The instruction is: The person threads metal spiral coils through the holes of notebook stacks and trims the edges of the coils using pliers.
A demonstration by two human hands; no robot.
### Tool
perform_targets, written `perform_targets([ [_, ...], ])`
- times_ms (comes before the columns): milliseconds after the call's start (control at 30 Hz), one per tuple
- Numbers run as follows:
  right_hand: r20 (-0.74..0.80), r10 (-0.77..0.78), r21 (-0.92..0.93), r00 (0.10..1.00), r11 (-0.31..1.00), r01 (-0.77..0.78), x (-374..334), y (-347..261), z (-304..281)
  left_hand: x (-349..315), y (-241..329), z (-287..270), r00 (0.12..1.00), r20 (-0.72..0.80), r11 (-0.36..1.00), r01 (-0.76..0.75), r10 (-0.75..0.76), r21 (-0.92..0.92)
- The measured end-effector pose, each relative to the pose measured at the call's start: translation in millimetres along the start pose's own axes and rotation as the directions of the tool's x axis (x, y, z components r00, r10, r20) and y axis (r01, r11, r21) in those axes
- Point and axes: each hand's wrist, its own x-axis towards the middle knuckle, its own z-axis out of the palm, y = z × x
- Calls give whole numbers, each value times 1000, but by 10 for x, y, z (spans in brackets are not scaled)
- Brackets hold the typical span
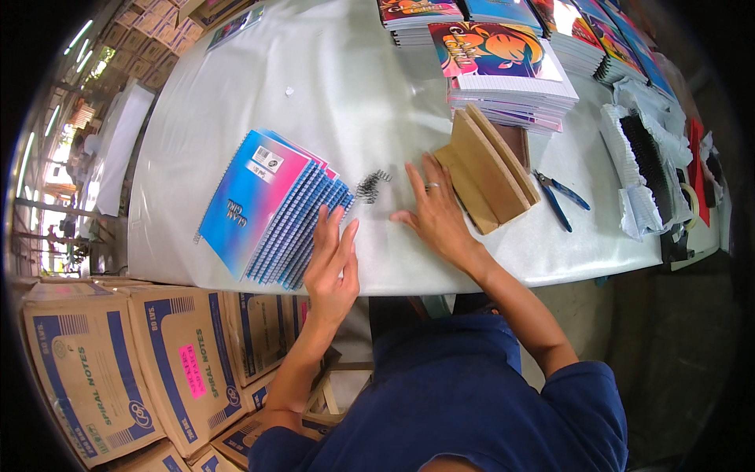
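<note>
A fanned stack of blue and pink spiral notebooks (255,200) lies on the table, left of centre. My left hand (332,256) is at the stack's right side, fingers stretched and apart, the fingertips at or just beside the coil-bound edges; whether they touch I cannot tell. Just right of the stack lies a small clump of dark wire coil pieces (372,186). My right hand (440,208) rests low over the tabletop with its fingers spread, holding nothing. Its fingers are next to a brown board stand (487,173) with upright panels.
Blue-handled pliers (560,200) lie right of the stand. Behind it rise piles of notebooks with colourful covers (503,55). White packaging with black coils (649,165) and a tape roll (690,206) sit at the right edge. Cardboard boxes (94,370) are stacked at the lower left.
</note>
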Motion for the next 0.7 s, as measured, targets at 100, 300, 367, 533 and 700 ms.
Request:
perform_targets([
  [100,70,-81,118,994,990,72,245,-55,281,-192,-24,-72,994,-62,993,89,-94,-76],
  [300,223,-366,70,904,931,359,298,-45,496,-344,14,-62,985,-81,981,141,-152,-133],
  [367,204,-354,32,913,934,355,204,-28,378,-384,18,-62,987,-90,984,118,-131,-137],
  [533,200,-349,-135,916,916,379,116,21,223,-454,63,35,988,-74,981,120,-132,-155],
  [700,23,-293,-114,956,949,293,37,-33,13,-359,199,213,998,-4,995,58,-59,-87],
])
